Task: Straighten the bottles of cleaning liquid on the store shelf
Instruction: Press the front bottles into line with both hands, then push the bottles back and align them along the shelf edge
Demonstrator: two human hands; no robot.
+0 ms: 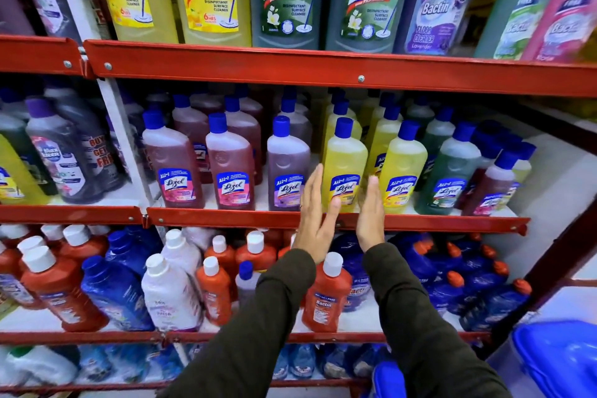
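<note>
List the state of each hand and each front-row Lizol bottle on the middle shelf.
left hand: open, flat, beside the yellow bottle
right hand: open, flat, on that bottle's other side
yellow bottle: upright, capped, between the hands
second yellow bottle: upright, capped
purple bottle: upright, capped
two pink bottles: upright, capped
green bottle: leaning slightly, capped

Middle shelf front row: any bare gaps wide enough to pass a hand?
Widest gap: between second pink bottle and purple bottle. Bare white shelf right of the dark red end bottle. Crowded: yellow bottles to green bottle, where both hands flank one.
</note>
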